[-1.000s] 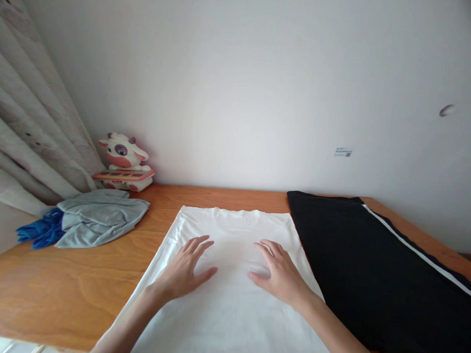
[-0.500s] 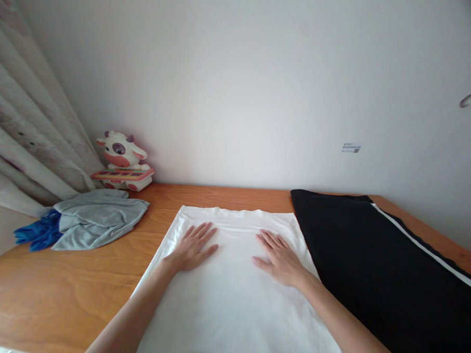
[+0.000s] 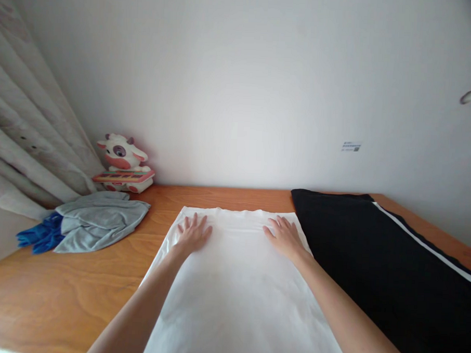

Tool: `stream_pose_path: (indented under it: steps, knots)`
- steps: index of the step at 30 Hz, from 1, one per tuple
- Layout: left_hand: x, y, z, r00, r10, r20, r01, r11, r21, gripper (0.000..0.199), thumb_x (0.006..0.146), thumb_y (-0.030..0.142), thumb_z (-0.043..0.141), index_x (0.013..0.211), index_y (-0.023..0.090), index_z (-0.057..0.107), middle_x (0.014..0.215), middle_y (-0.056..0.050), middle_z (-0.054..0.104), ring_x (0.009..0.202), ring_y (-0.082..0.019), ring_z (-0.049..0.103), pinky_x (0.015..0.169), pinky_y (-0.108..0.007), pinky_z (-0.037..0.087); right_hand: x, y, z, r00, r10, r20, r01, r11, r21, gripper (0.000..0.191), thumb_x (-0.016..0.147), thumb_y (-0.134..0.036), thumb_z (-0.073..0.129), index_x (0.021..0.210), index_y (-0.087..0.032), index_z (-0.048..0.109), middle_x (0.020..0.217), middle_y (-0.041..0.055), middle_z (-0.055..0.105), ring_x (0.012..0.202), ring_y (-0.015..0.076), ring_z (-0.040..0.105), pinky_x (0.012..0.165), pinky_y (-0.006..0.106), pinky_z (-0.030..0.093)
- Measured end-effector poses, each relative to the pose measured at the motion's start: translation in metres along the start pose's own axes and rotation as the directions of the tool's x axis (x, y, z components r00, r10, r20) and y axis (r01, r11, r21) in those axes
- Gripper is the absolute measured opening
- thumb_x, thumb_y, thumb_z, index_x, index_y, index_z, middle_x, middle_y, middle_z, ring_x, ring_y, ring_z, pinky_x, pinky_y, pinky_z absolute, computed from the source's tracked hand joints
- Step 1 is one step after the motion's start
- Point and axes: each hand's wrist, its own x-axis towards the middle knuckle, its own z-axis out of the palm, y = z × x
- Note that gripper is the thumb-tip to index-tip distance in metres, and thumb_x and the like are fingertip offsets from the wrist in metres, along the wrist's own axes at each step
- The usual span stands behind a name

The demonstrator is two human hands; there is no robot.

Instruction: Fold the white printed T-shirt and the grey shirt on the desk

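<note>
A white cloth garment (image 3: 234,280) lies spread out on the wooden table, its far edge nearly straight with light creases just below it. My left hand (image 3: 194,233) rests palm down near the garment's far left corner, fingers spread. Close to the far right corner, my right hand (image 3: 284,235) is laid on the same fabric with its fingers apart. Neither hand grips anything. The garment's near end runs out of view at the bottom.
Black fabric with a white stripe (image 3: 372,265) lies along the right. On the left are a crumpled grey cloth (image 3: 101,220) with a blue piece (image 3: 41,234), a cow toy with a keyboard (image 3: 124,164) and a curtain (image 3: 31,121). A wall (image 3: 239,93) rises behind the table (image 3: 78,294).
Both hands have slid away from me toward the garment's far edge and slightly further apart. The garment, black fabric and other things stay in place.
</note>
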Motion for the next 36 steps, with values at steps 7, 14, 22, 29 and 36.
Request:
stream_pose_path:
  steps: [7,14,22,29,36]
  knots:
    - [0.031,-0.037,0.011,0.994,0.071,-0.078,-0.072,0.997,-0.014,0.069,0.098,0.061,0.033,0.157,0.025,0.035,0.166,-0.012,0.028,0.151,-0.041,0.023,0.119,-0.061,0.022,0.030,0.041,0.025,0.999,0.053,0.010,-0.053,0.998,0.023,0.070,0.100,-0.061,0.032,0.155,-0.019,0.038,0.164,0.0158,0.030,0.151,0.0332,0.025,0.120,0.050,0.021]
    - [0.062,-0.058,0.017,0.980,0.027,-0.196,-0.043,0.996,-0.077,0.052,0.100,0.048,0.038,0.145,0.027,0.053,0.159,-0.010,0.043,0.149,-0.033,0.034,0.118,-0.056,0.029,0.046,0.054,0.030,0.998,0.028,-0.058,-0.024,0.997,0.068,0.065,0.100,-0.057,0.034,0.151,-0.019,0.045,0.161,0.0143,0.038,0.150,0.0313,0.031,0.119,0.049,0.024]
    - [0.063,-0.068,0.015,0.943,-0.026,-0.331,-0.014,0.993,-0.118,0.054,0.091,0.057,0.046,0.118,0.017,0.069,0.125,-0.016,0.067,0.119,-0.033,0.060,0.105,-0.044,0.046,0.040,0.060,0.029,0.964,0.079,-0.255,-0.042,0.988,0.147,0.052,0.094,-0.049,0.052,0.126,-0.011,0.066,0.137,0.0186,0.060,0.128,0.0310,0.054,0.111,0.039,0.039]
    - [0.060,-0.064,-0.001,0.957,0.067,-0.282,-0.136,0.963,-0.232,0.041,0.093,0.049,0.038,0.097,0.021,0.068,0.103,-0.011,0.075,0.101,-0.027,0.069,0.092,-0.035,0.050,0.037,0.060,0.023,0.974,-0.039,-0.223,0.104,0.951,0.290,0.032,0.092,-0.045,0.060,0.109,-0.020,0.072,0.114,0.0103,0.068,0.108,0.0249,0.063,0.097,0.034,0.046]
    - [0.048,-0.057,-0.016,0.972,0.220,-0.081,-0.233,0.855,-0.463,0.059,0.078,0.068,0.057,0.108,0.020,0.072,0.111,-0.006,0.078,0.102,-0.029,0.072,0.088,-0.032,0.055,0.032,0.049,0.012,0.980,-0.025,-0.198,0.088,0.946,0.312,0.029,0.100,-0.042,0.048,0.099,-0.021,0.068,0.098,0.0077,0.074,0.095,0.0218,0.067,0.085,0.030,0.046]
